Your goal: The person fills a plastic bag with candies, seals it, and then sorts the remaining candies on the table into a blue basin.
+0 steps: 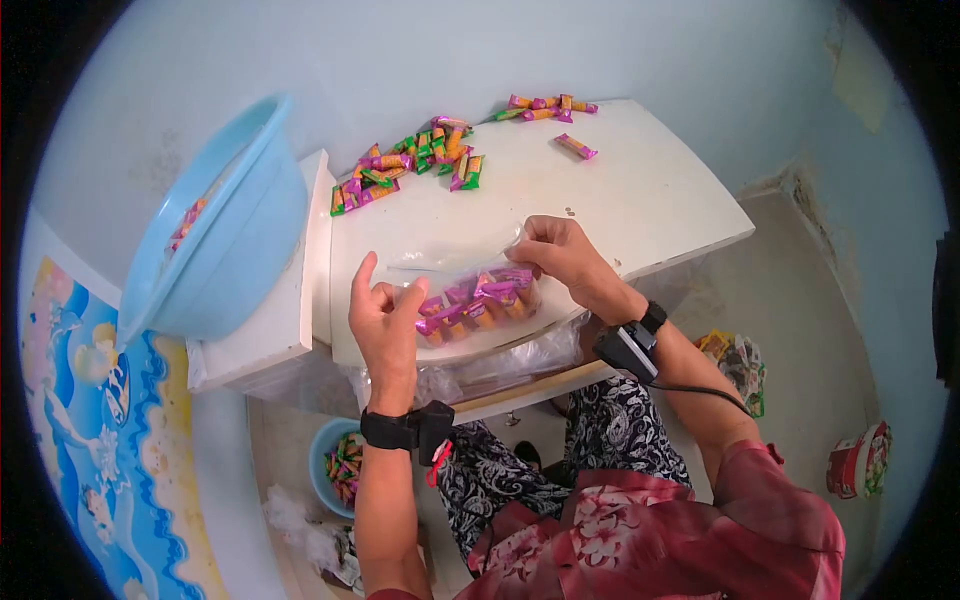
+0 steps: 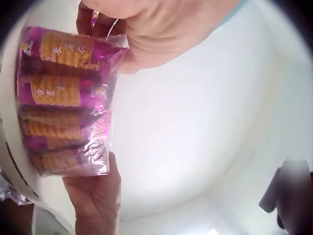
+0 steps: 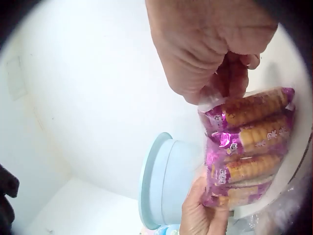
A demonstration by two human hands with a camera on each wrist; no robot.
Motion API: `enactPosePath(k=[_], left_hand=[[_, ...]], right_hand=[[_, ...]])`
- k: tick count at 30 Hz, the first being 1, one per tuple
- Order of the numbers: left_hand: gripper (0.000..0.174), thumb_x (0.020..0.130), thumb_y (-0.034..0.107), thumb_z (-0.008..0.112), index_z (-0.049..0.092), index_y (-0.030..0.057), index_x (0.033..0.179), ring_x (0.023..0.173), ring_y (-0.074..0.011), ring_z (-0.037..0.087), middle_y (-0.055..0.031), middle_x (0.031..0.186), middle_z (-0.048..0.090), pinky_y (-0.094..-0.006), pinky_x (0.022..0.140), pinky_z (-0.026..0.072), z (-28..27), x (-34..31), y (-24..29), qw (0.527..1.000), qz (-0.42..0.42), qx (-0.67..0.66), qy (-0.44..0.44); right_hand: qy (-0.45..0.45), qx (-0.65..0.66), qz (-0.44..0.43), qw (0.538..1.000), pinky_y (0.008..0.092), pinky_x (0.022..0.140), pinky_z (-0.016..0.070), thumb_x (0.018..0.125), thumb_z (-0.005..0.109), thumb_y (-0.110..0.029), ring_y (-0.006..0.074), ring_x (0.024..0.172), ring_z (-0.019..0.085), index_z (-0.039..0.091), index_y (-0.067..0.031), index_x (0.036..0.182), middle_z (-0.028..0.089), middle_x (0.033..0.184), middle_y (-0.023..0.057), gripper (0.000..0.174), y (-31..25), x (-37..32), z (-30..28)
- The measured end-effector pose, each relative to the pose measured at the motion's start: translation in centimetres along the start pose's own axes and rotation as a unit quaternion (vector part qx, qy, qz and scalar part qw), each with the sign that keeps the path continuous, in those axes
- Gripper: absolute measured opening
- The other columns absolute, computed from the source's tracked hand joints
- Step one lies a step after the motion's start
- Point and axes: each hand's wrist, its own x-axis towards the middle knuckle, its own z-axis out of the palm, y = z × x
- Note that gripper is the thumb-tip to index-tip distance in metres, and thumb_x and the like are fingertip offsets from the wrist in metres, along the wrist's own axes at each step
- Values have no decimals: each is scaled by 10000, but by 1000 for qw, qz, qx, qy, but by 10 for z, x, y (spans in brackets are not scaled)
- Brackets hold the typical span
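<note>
A clear plastic bag [image 1: 478, 305] filled with purple-wrapped snack bars lies across the front of the white table, its flat top part pointing toward the wall. My right hand [image 1: 566, 256] pinches the bag's upper right corner between thumb and fingers. At the left end, my left hand [image 1: 385, 318] holds the bag with its thumb against the plastic, one finger pointing up. Close up in the left wrist view, several wrapped bars [image 2: 61, 90] show side by side through the film. In the right wrist view the right hand [image 3: 215, 49] has curled fingers at the bag's corner.
Loose purple and green bars [image 1: 420, 155] are heaped along the back of the table [image 1: 640, 190]; a single bar [image 1: 576, 147] lies apart. A large blue basin [image 1: 240, 240] stands at the left. Below are a small basin [image 1: 322, 450] of bars and plastic bags [image 1: 510, 365].
</note>
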Motion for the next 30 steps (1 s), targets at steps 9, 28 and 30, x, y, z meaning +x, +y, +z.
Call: enactPosePath(k=[9, 28, 30], left_hand=[[714, 843, 69, 790, 542, 78, 1513, 1299, -336, 587, -138, 1305, 630, -439, 1110, 456, 4, -3, 45, 832, 342, 435, 36], [582, 749, 438, 935, 664, 44, 1079, 795, -307, 726, -130, 911, 740, -384, 730, 573, 36, 16, 44, 809, 177, 464, -316], [528, 786, 400, 924, 662, 37, 1068, 775, -255, 732, -103, 899, 747, -358, 719, 577, 27, 23, 39, 851, 99, 406, -317]], right_hand=[[-61, -3, 28, 998, 234, 538, 415, 908, 710, -93, 71, 604, 536, 744, 4, 1125, 636, 730, -8, 240, -3, -5, -3], [-78, -58, -29, 995, 242, 570, 491, 1019, 592, -99, 66, 636, 594, 728, 1, 1140, 695, 822, 28, 208, 28, -5, -19], [-30, -62, -6, 998, 243, 547, 489, 1028, 595, -108, 68, 633, 597, 714, -2, 1158, 679, 807, 18, 205, 19, -8, -19]])
